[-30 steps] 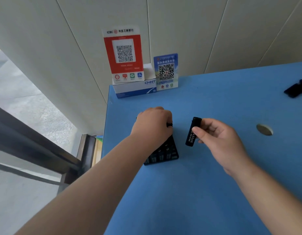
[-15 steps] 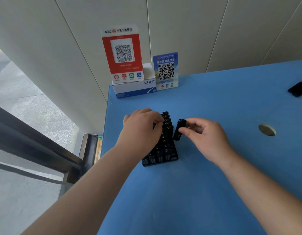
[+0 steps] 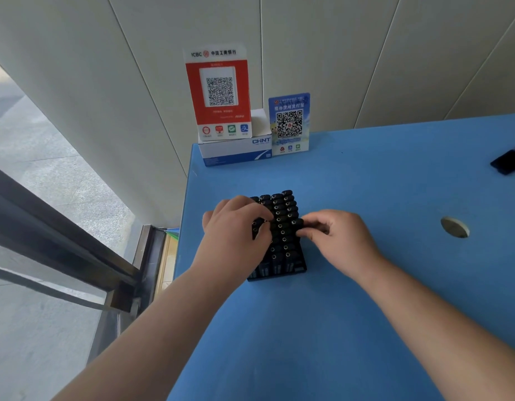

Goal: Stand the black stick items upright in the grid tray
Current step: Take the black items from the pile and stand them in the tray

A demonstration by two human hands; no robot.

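Grid tray (image 3: 297,270) on blue table (image 3: 366,285), packed with upright black sticks (image 3: 282,215). Left hand (image 3: 236,235) rests on tray's 9 o'clock side, fingers curled over stick tops. Right hand (image 3: 337,241) at 3 o'clock, fingertips pinching one stick (image 3: 297,223) at tray's right column.

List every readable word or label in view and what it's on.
"ICBC 中国工商银行": top of the red QR sign.
"CHNT": white and blue box.
Blue QR sign: headline and small print too blurred to read.
Black sticks in the tray: no legible print.
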